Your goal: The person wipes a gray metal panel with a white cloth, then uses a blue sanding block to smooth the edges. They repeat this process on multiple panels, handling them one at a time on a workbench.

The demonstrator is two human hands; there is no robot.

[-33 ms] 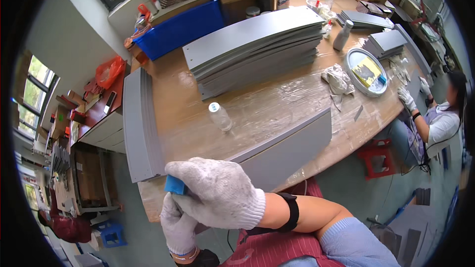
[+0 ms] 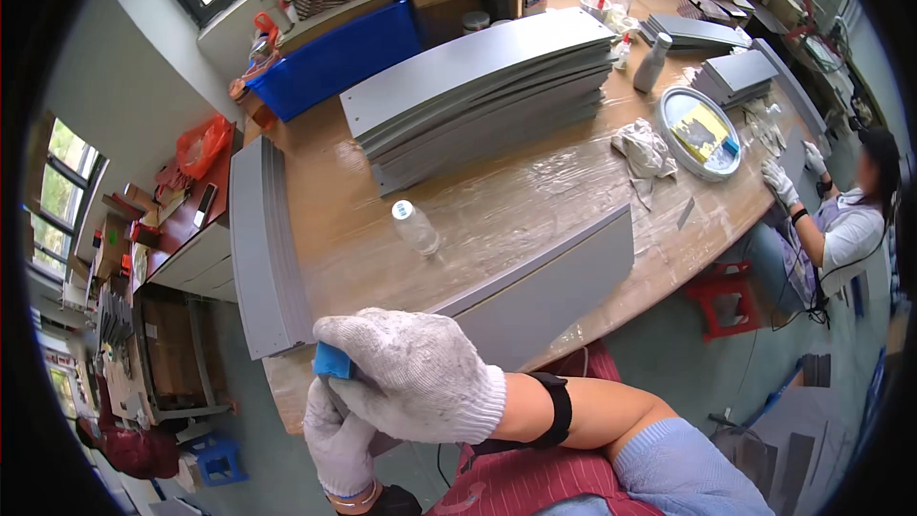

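My right hand [image 2: 411,373], in a whitish knit glove, is closed on a small blue block [image 2: 332,360] that looks like a piece of sponge. Just below it, my left hand [image 2: 339,440], gloved too, is closed at the near left end of a grey panel [image 2: 573,277]. The right hand hides part of that grip. This panel stands tilted on its long edge at the table's front, reaching away to the right. Beyond it a clear bottle with a white cap [image 2: 415,227] stands on the table.
A tall stack of grey panels [image 2: 478,67] fills the table's middle [image 2: 334,229]; another stack [image 2: 263,248] lies along the left edge. To the right are a crumpled rag [image 2: 645,151], a round tub [image 2: 669,139] and a grey bottle [image 2: 652,64]. A gloved co-worker [image 2: 855,229] sits at right.
The whole view has shifted slightly, so the table things appear a little further left. Both hands keep their hold, with the blue block at the same spot by the panel's end.
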